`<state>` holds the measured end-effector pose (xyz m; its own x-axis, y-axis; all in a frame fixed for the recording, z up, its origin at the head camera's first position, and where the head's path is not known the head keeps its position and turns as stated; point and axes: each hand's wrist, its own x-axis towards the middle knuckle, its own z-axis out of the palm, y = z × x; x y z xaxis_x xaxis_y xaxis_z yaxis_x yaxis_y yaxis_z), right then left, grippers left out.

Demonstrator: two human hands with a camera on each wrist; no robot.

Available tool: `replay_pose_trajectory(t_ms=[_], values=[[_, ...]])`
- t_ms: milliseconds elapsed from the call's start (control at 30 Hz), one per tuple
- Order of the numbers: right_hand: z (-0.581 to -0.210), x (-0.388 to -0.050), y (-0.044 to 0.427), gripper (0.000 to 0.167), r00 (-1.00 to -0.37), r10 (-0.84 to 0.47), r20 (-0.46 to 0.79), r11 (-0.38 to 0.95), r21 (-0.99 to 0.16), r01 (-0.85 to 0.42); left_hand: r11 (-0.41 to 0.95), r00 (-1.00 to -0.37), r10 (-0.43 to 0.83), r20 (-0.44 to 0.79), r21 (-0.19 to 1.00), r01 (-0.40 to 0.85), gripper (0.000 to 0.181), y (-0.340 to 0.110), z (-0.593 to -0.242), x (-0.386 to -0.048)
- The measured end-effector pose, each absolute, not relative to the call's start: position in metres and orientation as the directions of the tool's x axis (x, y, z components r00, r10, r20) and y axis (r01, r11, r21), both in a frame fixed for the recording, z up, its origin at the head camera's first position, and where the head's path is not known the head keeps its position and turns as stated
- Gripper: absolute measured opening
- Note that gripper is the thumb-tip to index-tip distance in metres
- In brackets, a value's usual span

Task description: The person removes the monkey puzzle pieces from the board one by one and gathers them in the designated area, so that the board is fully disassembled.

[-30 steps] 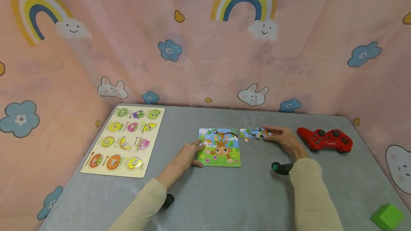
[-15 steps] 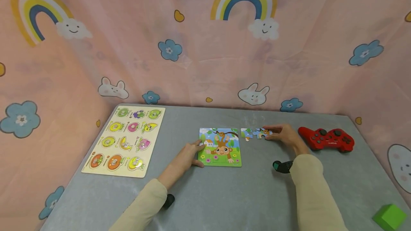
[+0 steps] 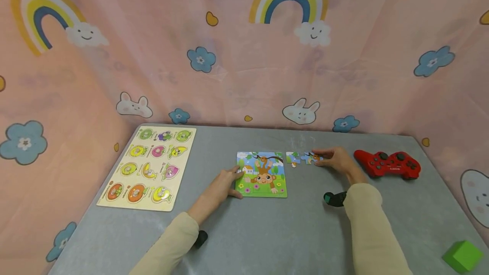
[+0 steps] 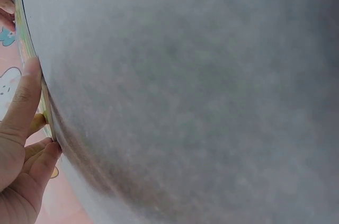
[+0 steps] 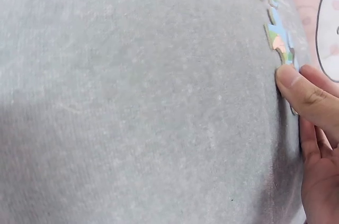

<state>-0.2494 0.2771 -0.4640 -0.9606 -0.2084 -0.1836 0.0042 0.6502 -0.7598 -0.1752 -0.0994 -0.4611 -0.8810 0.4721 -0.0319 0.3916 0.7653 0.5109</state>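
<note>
A jigsaw puzzle board (image 3: 263, 177) with a monkey picture lies flat at mid-table in the head view. My left hand (image 3: 220, 186) holds its left edge, thumb lower and fingers higher; the left wrist view shows fingertips (image 4: 33, 68) on the thin board edge (image 4: 47, 110). Right of the board, a loose puzzle piece (image 3: 293, 158) lies near joined or touching pieces (image 3: 307, 158). My right hand (image 3: 337, 162) pinches the rightmost of these between thumb and fingers, covering part of it. The right wrist view shows the thumb (image 5: 291, 78) against the piece's edge.
A fruit peg puzzle (image 3: 150, 169) lies at the left. A red game controller (image 3: 387, 165) sits just right of my right hand, and a green block (image 3: 462, 257) is at the lower right. Behind the table (image 3: 267, 237) hangs a pink patterned curtain (image 3: 240, 88).
The fingers of my right hand have drawn in a little at the rightmost piece. My left hand and the puzzle board stay in place.
</note>
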Motion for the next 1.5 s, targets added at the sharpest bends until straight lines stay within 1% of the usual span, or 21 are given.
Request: replay_pose_trajectory(t_ms=[167,333,533,633,800,933,1267,1500], values=[[-0.466,-0.247,0.279,0.051,-0.962,-0.209,-0.176,0.588,-0.809,0.02,0.766,-0.883,0.469,-0.036,0.514,0.386,0.075,-0.098,-0.461,-0.174],[-0.465,-0.242,0.281,0.054,-0.97,-0.196,-0.141,0.524,-0.852,0.018,0.758,-0.882,0.47,-0.029,0.526,0.386,0.075,-0.099,-0.462,-0.174],[-0.464,-0.238,0.281,0.052,-0.984,-0.162,-0.071,0.393,-0.92,0.001,0.751,-0.876,0.482,-0.017,0.523,0.403,0.075,-0.1,-0.462,-0.175],[-0.462,-0.238,0.277,0.053,-0.985,-0.162,-0.056,0.339,-0.941,-0.003,0.746,-0.875,0.484,-0.015,0.531,0.403,0.074,-0.1,-0.461,-0.176],[-0.46,-0.238,0.266,0.056,-0.983,-0.174,-0.051,0.345,-0.938,-0.012,0.743,-0.873,0.488,-0.007,0.528,0.411,0.073,-0.1,-0.461,-0.175],[-0.462,-0.238,0.255,0.053,-0.982,-0.19,-0.021,0.317,-0.947,-0.041,0.749,-0.876,0.483,-0.01,0.523,0.407,0.073,-0.1,-0.461,-0.175],[-0.469,-0.237,0.221,0.051,-0.953,-0.303,-0.021,0.249,-0.967,-0.058,0.764,-0.886,0.464,-0.021,0.515,0.388,0.073,-0.098,-0.461,-0.174],[-0.473,-0.238,0.203,0.048,-0.938,-0.345,-0.037,0.275,-0.959,-0.063,0.763,-0.885,0.465,-0.029,0.52,0.384,0.073,-0.098,-0.46,-0.174]])
